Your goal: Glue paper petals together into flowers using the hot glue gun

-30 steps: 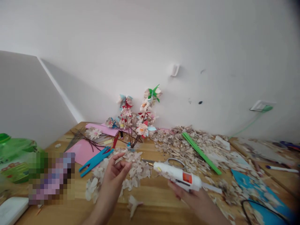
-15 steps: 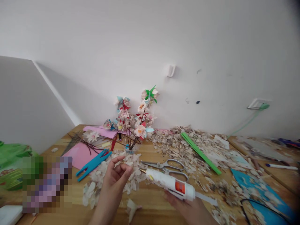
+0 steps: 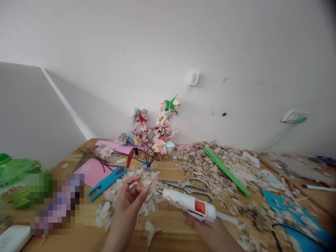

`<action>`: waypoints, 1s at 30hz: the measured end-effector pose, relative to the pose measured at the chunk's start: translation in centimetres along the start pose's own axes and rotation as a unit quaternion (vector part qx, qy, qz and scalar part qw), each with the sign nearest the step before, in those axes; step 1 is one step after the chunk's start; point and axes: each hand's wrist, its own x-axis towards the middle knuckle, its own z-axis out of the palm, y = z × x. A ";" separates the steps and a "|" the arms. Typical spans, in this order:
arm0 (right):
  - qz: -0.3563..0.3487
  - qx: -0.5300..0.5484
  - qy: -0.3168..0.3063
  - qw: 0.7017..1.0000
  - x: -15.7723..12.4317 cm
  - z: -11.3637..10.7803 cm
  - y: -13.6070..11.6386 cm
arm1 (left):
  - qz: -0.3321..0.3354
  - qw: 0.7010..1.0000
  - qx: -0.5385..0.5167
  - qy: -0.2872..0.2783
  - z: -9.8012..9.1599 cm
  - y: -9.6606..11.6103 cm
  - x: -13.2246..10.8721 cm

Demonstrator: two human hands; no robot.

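Note:
My left hand point(image 3: 132, 199) is closed in a pinch, thumb against index finger. A pale, thin petal point(image 3: 147, 183) shows at its fingertips, hard to separate from the pile of loose petals point(image 3: 151, 206) behind. My right hand point(image 3: 203, 229) wraps round a white hot glue gun point(image 3: 183, 202) from below, its brass nozzle pointing left at the pinching fingers, a short gap away. A translucent glue stick point(image 3: 227, 217) sticks out of the gun's rear. Below the hands lies a partly formed pale flower piece point(image 3: 150, 231). Scissors point(image 3: 193, 185) rest just behind the gun.
Several petal flowers point(image 3: 160, 145) on dark stems stand in a small container at the back. Dry petals point(image 3: 199, 161) cover the right side around green strips point(image 3: 227, 171) and a blue sheet point(image 3: 294, 217). Left are blue strips point(image 3: 107, 182), pink paper point(image 3: 91, 171) and a green bottle point(image 3: 21, 182).
The view has shifted slightly, moving the scene a little to the right. The glue gun has come slightly closer to my left fingertips. Both hands keep their grips.

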 end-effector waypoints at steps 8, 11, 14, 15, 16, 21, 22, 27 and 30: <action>-0.007 0.013 -0.008 1.000 0.0 0.2 -0.7 | -0.003 1.000 -0.007 -0.007 0.0 0.0 -0.2; -0.001 -0.004 -0.005 1.000 0.0 0.1 -0.4 | 0.001 1.000 -0.002 -0.012 -0.1 -0.2 -0.1; -0.002 -0.007 -0.023 1.000 0.1 0.0 0.1 | 0.002 1.000 -0.002 -0.012 -0.3 -0.4 -0.1; -0.001 -0.007 -0.023 1.000 0.2 0.0 0.2 | 0.001 1.000 -0.002 -0.012 -0.3 -0.4 -0.1; 0.000 -0.007 -0.020 1.000 0.2 0.0 0.2 | -0.001 1.000 -0.001 -0.012 -0.3 -0.4 -0.1; 0.005 -0.017 -0.055 0.998 0.1 -0.1 -0.8 | -0.003 1.000 0.000 -0.011 -0.1 -0.2 -0.3; 0.009 -0.014 -0.057 0.998 0.0 -0.1 -1.0 | -0.003 1.000 0.000 -0.010 0.0 -0.1 -0.3; -0.002 0.002 -0.029 1.000 0.2 -0.1 -0.7 | -0.002 1.000 0.006 -0.009 0.0 0.0 -0.3; 0.002 -0.013 -0.054 0.998 0.4 0.0 -0.1 | -0.001 1.000 0.009 -0.013 0.1 -0.1 -0.3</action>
